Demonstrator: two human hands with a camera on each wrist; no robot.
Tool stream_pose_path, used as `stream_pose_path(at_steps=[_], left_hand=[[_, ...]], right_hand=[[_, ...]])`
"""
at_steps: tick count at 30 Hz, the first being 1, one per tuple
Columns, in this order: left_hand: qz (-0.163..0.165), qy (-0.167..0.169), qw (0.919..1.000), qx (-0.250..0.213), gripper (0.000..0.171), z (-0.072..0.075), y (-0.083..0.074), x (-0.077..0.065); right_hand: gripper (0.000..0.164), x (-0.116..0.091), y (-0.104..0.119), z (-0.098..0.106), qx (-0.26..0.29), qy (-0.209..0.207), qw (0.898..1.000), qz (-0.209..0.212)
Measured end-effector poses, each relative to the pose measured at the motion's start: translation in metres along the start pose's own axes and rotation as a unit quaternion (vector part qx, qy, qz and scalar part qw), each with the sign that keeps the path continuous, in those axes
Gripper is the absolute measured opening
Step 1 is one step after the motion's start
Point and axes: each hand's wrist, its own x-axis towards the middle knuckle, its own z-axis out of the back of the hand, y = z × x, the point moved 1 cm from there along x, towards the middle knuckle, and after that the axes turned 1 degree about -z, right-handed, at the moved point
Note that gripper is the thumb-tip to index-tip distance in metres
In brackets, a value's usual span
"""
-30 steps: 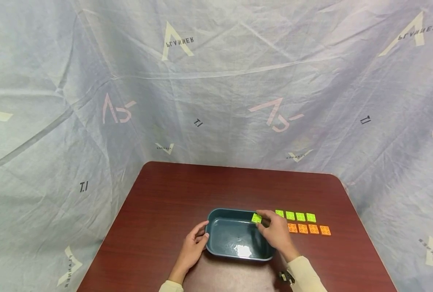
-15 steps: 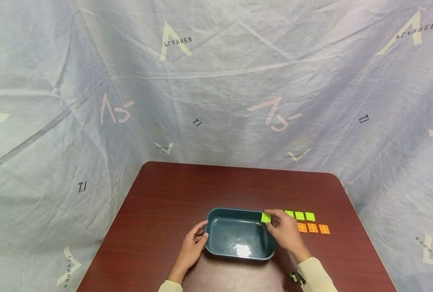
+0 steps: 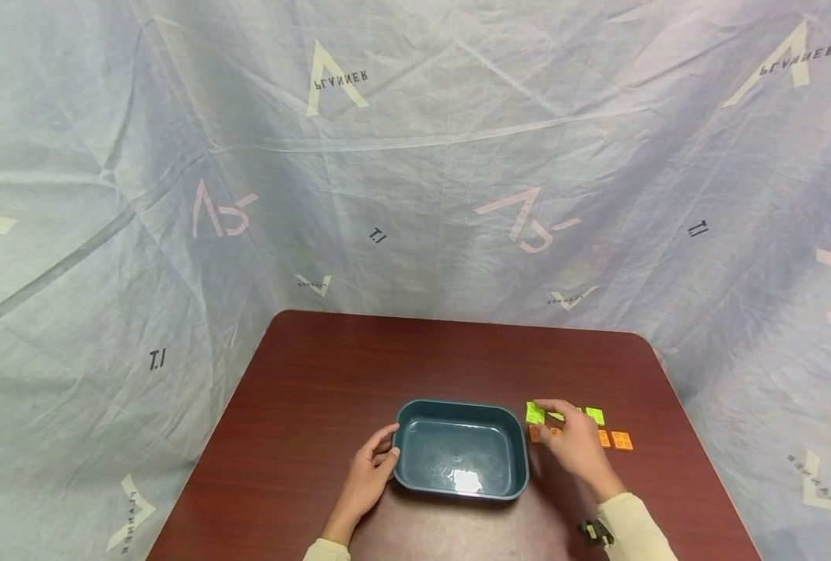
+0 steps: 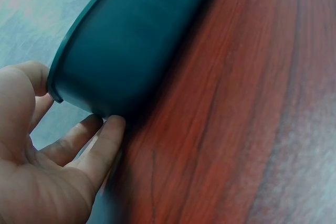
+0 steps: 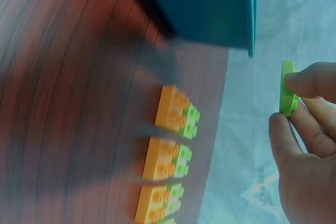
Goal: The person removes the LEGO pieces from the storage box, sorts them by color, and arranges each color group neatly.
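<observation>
A dark teal rectangular tub (image 3: 460, 407) stands on the table, its floor bare. My left hand (image 3: 369, 471) holds its left end, with fingers against the outer wall (image 4: 113, 124) and another digit at the rim. To the right of the tub, my right hand (image 3: 576, 444) pinches a lime green toy building block (image 3: 535, 414) between thumb and fingers. In the right wrist view this green block (image 5: 287, 87) is held up on edge, apart from the tub. Below the hand, a row of green blocks (image 3: 595, 416) lies behind a row of orange blocks (image 3: 622, 441), both partly hidden.
The dark red wood table (image 3: 331, 366) has rounded far corners. Pale printed cloth (image 3: 415, 195) hangs behind it and at both sides. A small black device (image 3: 595, 533) sits at the right wrist.
My right hand has carried the green block rightward, from over the tub's right end to beyond its rim above the block rows. The left hand and tub have stayed put.
</observation>
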Motion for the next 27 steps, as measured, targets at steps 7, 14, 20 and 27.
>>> stream_pose_path(at_steps=[7, 14, 20, 27], left_hand=[[0.001, 0.001, 1.0, 0.001, 0.046, 0.001, 0.002, 0.001], [0.008, -0.002, 1.0, 0.0, 0.045, 0.001, 0.002, 0.001], [0.003, -0.001, 1.0, 0.001, 0.044, 0.001, 0.001, 0.001], [0.006, 0.0, 1.0, 0.001, 0.044, 0.001, 0.002, 0.0]], right_hand=[[0.045, 0.001, -0.016, 0.021, -0.019, -0.001, 1.0, 0.002], [0.043, 0.005, -0.035, 0.038, -0.044, -0.005, 0.999, 0.004], [0.042, 0.008, -0.052, 0.05, -0.062, 0.009, 0.998, -0.006], [0.042, 0.012, -0.073, 0.06, -0.085, 0.031, 0.996, -0.024]])
